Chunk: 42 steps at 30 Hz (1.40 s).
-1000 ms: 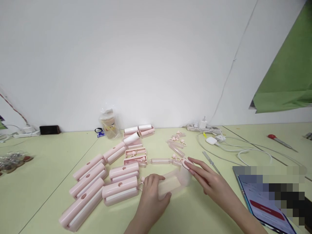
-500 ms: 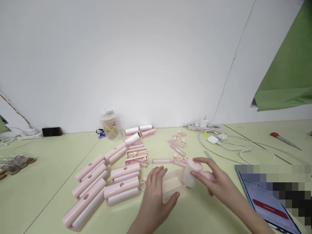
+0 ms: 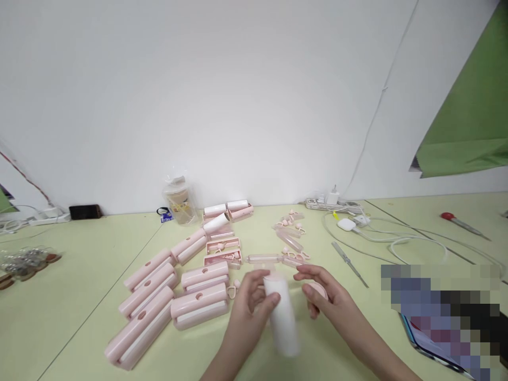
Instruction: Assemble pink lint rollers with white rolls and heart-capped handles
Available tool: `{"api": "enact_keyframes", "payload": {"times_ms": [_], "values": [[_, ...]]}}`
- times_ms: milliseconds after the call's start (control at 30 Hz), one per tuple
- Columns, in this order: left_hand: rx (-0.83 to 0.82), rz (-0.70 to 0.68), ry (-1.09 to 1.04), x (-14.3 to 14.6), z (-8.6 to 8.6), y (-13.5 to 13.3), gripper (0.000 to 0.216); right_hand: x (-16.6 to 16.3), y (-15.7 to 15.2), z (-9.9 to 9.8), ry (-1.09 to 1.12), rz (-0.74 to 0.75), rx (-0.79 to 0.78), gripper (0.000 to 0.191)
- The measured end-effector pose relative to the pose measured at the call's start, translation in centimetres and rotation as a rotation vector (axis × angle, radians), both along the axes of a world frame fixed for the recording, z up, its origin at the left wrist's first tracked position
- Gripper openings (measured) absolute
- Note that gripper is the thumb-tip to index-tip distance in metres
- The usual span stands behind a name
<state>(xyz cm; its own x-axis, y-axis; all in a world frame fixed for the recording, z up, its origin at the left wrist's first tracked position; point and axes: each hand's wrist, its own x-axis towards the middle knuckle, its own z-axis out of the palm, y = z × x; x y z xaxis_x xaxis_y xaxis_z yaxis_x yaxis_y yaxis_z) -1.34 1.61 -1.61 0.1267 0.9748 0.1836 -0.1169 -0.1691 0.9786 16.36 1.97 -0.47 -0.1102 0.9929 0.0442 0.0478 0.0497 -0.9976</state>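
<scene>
My left hand [image 3: 254,301] is closed around a white cylindrical roll [image 3: 283,323], thumb in front. The roll is tilted, its lower end toward me and blurred. A bit of pale pink shows at its upper end; what that belongs to is unclear. Right of the roll, my right hand [image 3: 327,299] curls its fingers around a round pink piece [image 3: 318,289], partly hidden by the thumb. Several pink lint rollers [image 3: 200,307] with white rolls inside lie to the left. Beside my left hand is a small pink loop with a ball end [image 3: 234,289].
Behind my hands lie clear pink tubes [image 3: 262,259] and open pink cases [image 3: 223,246]. A grey screwdriver-like tool [image 3: 350,264], white cables [image 3: 416,243], a red-handled tool [image 3: 464,225] and a partly blurred-out phone [image 3: 432,344] are on the right. A bagged cup [image 3: 179,203] stands by the wall.
The white roll has passed from my right hand to my left and come nearer. The pale case under my left hand no longer shows clearly. My right hand keeps the round pink piece.
</scene>
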Motion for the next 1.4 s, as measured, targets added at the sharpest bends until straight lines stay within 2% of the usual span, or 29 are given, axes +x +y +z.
{"api": "enact_keyframes", "payload": {"times_ms": [133,300,367,467,533,633,733,800,900,1000,1100,1200,1300,1400], "values": [[0.097,0.263,-0.191,-0.1,-0.3,0.4,0.036,-0.1,0.0,-0.2,0.114,0.002,-0.163,0.040],[0.285,0.314,-0.166,-0.1,-0.5,-0.1,0.030,-0.6,-0.4,-0.5,0.111,0.057,-0.210,0.058],[0.373,0.299,-0.101,-0.1,-0.7,-0.4,0.033,-0.8,-0.5,-0.4,0.174,0.083,-0.248,0.059],[0.586,0.235,0.126,-0.3,-0.9,-0.7,0.042,-1.1,-0.8,0.2,0.388,0.160,-0.342,0.048],[0.766,0.154,0.298,-0.6,-0.8,-1.0,0.049,-1.2,-1.1,0.7,0.505,0.196,-0.376,0.045],[0.996,0.040,0.490,-1.0,-0.4,-1.6,0.057,-1.3,-1.4,1.2,0.544,0.210,-0.397,0.047],[1.116,0.000,0.664,-1.0,0.4,-2.3,0.054,-1.1,-1.5,1.4,0.551,0.221,-0.422,0.046],[1.168,-0.045,0.753,-0.8,0.9,-2.6,0.041,-0.9,-1.6,1.5,0.556,0.215,-0.412,0.043],[1.216,-0.080,0.828,-0.1,1.5,-2.9,0.015,-0.7,-1.7,1.6,0.542,0.198,-0.395,0.039],[1.196,-0.080,0.873,0.3,1.8,-2.9,0.013,-0.6,-1.7,1.7,0.542,0.212,-0.368,0.037],[1.165,-0.106,0.872,0.4,1.8,-3.1,0.017,-0.6,-1.6,1.6,0.548,0.217,-0.359,0.037],[1.047,-0.119,0.819,0.2,1.4,-3.3,0.023,-0.5,-1.6,1.6,0.535,0.197,-0.362,0.039],[0.905,-0.115,0.784,0.0,0.4,-3.3,0.046,-0.4,-1.6,1.6,0.527,0.203,-0.353,0.044],[0.879,-0.133,0.819,-0.3,-0.6,-3.3,0.059,-0.4,-1.6,1.6,0.526,0.220,-0.346,0.048]]}}
